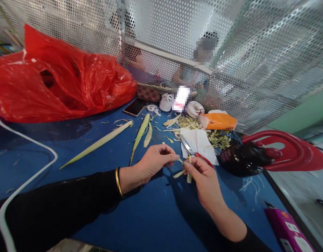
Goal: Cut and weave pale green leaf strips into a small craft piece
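Observation:
My left hand, with a gold bangle at the wrist, pinches the end of a thin pale green strip near the middle of the view. Just to its right, my right hand is closed on the small piece of folded leaf strips, whose ends hang below the fingers. Scissors with red handles lie open on a white paper behind my right hand. Long green husk leaves rest on the blue table to the left.
A red plastic bag fills the back left. Leaf scraps, an orange packet, a tape roll and a dark phone lie at the back. A black jar stands right. People sit behind the perforated screen.

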Demonstrator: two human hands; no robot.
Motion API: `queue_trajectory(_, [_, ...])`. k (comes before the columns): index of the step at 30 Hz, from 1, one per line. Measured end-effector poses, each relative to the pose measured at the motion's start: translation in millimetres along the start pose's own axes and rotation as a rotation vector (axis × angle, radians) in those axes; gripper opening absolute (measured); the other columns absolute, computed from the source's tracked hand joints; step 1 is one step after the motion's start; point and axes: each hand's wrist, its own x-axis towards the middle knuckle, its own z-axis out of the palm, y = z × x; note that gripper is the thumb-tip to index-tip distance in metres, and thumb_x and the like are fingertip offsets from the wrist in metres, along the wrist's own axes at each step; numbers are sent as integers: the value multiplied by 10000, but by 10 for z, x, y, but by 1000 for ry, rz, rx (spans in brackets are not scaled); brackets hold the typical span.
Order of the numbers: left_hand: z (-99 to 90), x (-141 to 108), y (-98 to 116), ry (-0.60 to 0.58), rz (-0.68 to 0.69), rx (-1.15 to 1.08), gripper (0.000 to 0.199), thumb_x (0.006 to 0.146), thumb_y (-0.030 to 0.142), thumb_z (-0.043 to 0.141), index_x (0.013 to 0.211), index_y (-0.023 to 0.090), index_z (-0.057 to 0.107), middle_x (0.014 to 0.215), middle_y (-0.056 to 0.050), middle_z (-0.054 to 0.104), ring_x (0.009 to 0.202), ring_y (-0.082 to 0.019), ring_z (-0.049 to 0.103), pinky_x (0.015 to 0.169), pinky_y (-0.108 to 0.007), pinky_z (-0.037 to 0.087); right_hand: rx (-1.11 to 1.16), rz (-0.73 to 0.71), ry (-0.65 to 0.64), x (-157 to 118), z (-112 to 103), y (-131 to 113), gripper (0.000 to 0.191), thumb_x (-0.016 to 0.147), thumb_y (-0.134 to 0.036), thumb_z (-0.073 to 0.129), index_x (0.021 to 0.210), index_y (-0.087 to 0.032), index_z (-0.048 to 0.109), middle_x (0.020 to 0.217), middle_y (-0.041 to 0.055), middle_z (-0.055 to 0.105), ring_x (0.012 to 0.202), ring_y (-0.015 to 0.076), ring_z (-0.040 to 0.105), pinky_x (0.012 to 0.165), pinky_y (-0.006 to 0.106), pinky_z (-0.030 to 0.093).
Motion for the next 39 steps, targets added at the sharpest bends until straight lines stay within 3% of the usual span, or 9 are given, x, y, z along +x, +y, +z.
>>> queue_trajectory(8, [13,-14,-29,-102,24,85,263,808,316,581,596,178,507,514,38,537,524,-85,512,596,-222,431,-94,-19,-81,-32,22,-30,158,797,-306,665,695,-196,614,603,-34,561,566,113,463,529,221,359])
queue_trajectory(13, [-6,12,-59,-27,81,154,351,852,423,550,600,183,501,522,35,526,518,-96,508,580,-234,437,-52,16,-41,-14,14,-35,163,800,-322,672,707,-200,617,615,-35,568,596,115,486,568,220,375])
queue_trajectory(17, [-40,-22,-41,128,495,528,177,822,335,629,732,185,604,713,3,636,693,-140,584,655,-266,459,40,26,-14,1,0,-5,181,801,-335,692,714,-202,605,612,-42,566,597,111,499,589,216,386])
queue_trajectory(20, [-66,-60,-26,122,861,828,106,808,202,631,904,192,677,996,-53,698,959,-199,608,856,-337,463,102,42,-34,-7,5,7,200,781,-339,723,705,-199,602,607,-50,555,574,100,501,577,207,393])
queue_trajectory(23, [-85,-72,-25,57,1014,972,175,810,152,609,963,189,684,1078,-62,695,1044,-212,596,947,-364,428,136,53,-32,-17,13,5,218,775,-346,735,699,-193,600,613,-51,551,564,90,509,570,196,400])
queue_trajectory(31, [-85,-83,-13,-108,814,1045,177,887,223,560,831,221,728,787,-4,726,789,-163,659,999,-408,356,224,119,-45,-15,18,29,232,790,-411,719,767,-193,642,606,-36,616,505,90,549,507,198,414])
queue_trajectory(33, [-65,-73,-18,-99,659,909,161,866,263,593,822,223,743,782,-9,738,769,-168,665,903,-357,427,263,87,48,-1,4,49,260,829,-461,663,881,-207,670,697,-8,674,580,120,601,582,234,474])
queue_trajectory(36, [-25,-42,-51,-71,308,551,115,781,272,664,758,184,735,728,-21,731,706,-165,663,689,-267,480,261,3,179,20,-37,69,319,845,-481,633,1055,-243,672,984,33,717,898,186,650,825,305,495])
queue_trajectory(39, [16,-33,-88,-88,46,231,128,737,277,684,696,155,690,638,-12,686,594,-127,628,599,-232,475,171,-57,64,15,-68,63,352,836,-474,641,1112,-259,672,1143,43,682,1100,229,585,952,345,438])
